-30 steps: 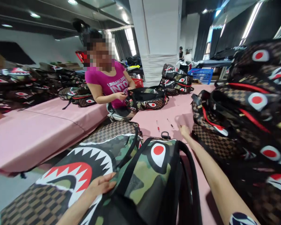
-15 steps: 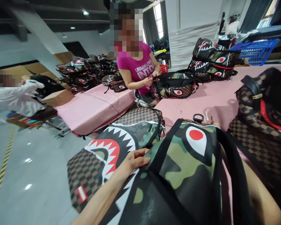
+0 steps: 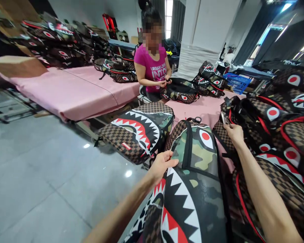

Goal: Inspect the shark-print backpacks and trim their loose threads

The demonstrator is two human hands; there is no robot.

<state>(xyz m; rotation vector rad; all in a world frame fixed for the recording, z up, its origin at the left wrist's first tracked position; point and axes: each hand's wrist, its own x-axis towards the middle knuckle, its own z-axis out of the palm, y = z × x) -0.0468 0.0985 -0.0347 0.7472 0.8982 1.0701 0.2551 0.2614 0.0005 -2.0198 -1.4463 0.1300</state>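
Note:
A camouflage-and-check backpack [image 3: 201,189] with a shark mouth and a red eye slants up in front of me. My left hand [image 3: 164,163] is closed on its left side, fingers and thumb gripping the camouflage panel beside the teeth. To the right of this backpack, my right hand [image 3: 234,133] is raised and closed around a slim silver tool [image 3: 223,117], whose exact kind is too small to tell. A second shark-mouth backpack [image 3: 139,130] lies flat just beyond my left hand.
Across the pink-covered table [image 3: 177,109], a co-worker in a magenta shirt [image 3: 152,67] handles an open bag [image 3: 181,91]. Many backpacks [image 3: 273,118] crowd the right side. A blue basket [image 3: 236,82] stands at the back. Left is another pink table [image 3: 73,91].
My right hand has come out from behind the backpack, up and to the right, with the silver tool. The view has shifted, showing more bags on the right. My left hand keeps its grip.

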